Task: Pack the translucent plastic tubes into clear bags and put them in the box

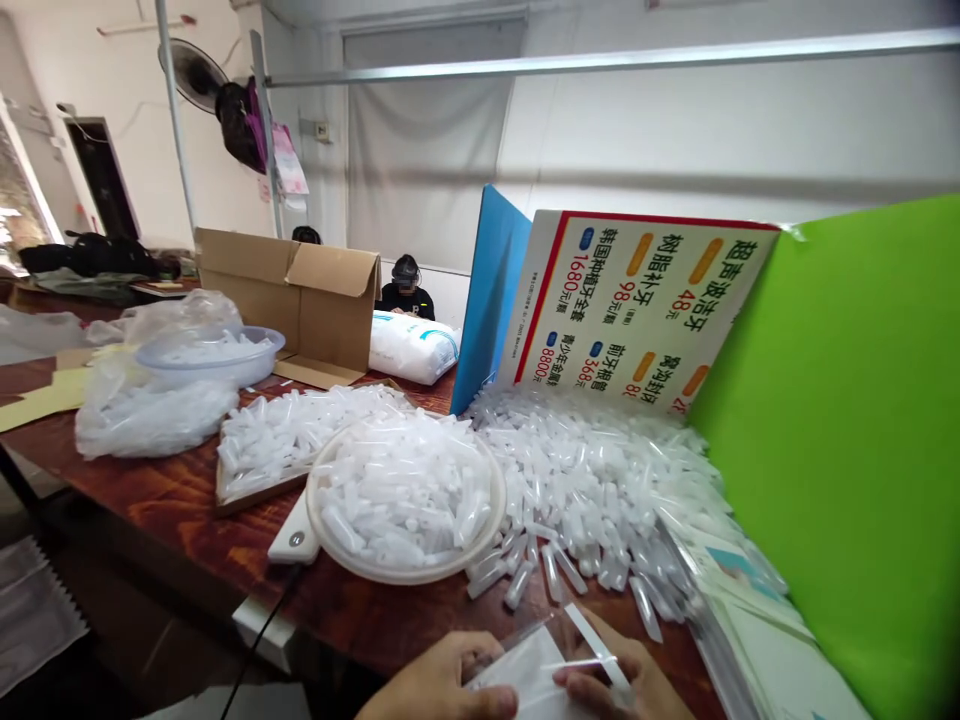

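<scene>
At the table's front edge I hold a small clear plastic bag [525, 668] with a white strip along its upper right side. My left hand [442, 680] pinches the bag's left side between thumb and fingers. Gripping the right side near the strip is my right hand [622, 670]. Something white shows through the plastic, too unclear to name. Just beyond my hands lies a loose heap of translucent nail-tip-like pieces [585, 480]. To the left, a round tub [319, 530] full of the same pieces rests on a white scale [289, 540].
Blue, white printed and green boards [832, 430] wall in the heap. A cardboard tray [225, 490] of pieces, a bowl [270, 360], plastic bags [157, 420] and an open carton [247, 300] stand left. Flat packets [757, 620] lie right. A person [405, 290] sits behind a white sack [412, 345].
</scene>
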A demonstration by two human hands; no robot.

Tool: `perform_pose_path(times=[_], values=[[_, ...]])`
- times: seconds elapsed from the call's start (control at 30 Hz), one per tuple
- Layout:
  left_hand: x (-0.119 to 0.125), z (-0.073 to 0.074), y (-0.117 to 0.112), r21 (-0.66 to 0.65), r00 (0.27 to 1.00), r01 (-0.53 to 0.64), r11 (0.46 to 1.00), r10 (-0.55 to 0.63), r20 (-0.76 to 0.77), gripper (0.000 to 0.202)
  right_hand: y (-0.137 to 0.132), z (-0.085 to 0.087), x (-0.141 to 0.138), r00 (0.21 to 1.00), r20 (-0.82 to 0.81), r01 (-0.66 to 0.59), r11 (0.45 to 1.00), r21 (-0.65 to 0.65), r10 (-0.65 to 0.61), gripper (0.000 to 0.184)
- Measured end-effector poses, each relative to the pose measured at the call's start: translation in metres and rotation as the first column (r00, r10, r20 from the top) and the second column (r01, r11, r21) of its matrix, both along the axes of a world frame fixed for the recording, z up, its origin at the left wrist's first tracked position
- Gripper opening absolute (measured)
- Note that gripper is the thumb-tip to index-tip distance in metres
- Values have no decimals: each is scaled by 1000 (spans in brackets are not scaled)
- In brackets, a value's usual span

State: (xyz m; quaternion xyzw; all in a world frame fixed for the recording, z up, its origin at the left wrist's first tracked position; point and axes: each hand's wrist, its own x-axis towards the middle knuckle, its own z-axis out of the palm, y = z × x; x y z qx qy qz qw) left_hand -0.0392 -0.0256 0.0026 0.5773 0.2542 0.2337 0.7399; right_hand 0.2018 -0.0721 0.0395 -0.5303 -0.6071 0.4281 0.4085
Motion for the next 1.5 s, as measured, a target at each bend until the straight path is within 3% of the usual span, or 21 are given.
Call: perform_pose_path(times=[0.13,0.23,0.33,0.4,0.47,0.53,0.63,0.77,0.93,1.03,1.13,1.23,1.33,1.43,1.5], values=[[-8,5,-8,19,992,64,998,-62,-111,69,0,-3,-9,992,-38,-126,989,-77,124,43],[-15,14,-11,52,989,-2,999,9,-149,60,11,13,-14,986,64,-149,986,-76,154,36],[-24,18,-17,46,992,-89,995,92,-87,52,28,46,-12,971,237,7,995,101,-31,34],[-30,17,-23,27,993,-112,993,113,-36,51,42,69,-15,934,312,101,966,236,-173,37],[-35,14,-29,3,992,-129,992,129,-4,53,58,86,-24,910,364,81,945,317,-200,36],[-38,11,-35,-18,988,-156,988,156,21,58,74,95,-42,898,419,-36,926,375,-135,29],[-40,11,-37,-62,970,-196,979,203,135,68,97,97,-78,849,524,-200,879,433,-65,16],[-40,8,-29,-57,943,-242,969,248,222,71,122,84,-124,783,622,-292,866,405,-27,1],[-48,-5,-17,27,953,-255,967,246,179,79,139,65,-147,795,603,-356,859,367,72,17],[-47,-4,-16,6,950,-267,964,262,171,72,136,61,-126,845,529,-318,869,379,79,13],[-36,8,-16,-69,932,-322,944,329,155,63,117,56,-78,983,182,-92,902,421,15,10],[-19,23,-13,-146,924,-359,922,373,81,59,85,47,-24,985,-142,137,952,274,-101,27],[1,32,-5,-174,953,-302,937,302,-24,55,50,39,15,984,-152,117,983,141,-96,23],[18,33,5,-160,981,-191,968,183,-60,51,26,33,35,989,-142,58,983,176,-33,17],[28,32,11,-128,992,-107,986,98,-76,50,16,28,45,984,-168,95,971,220,-59,19]])
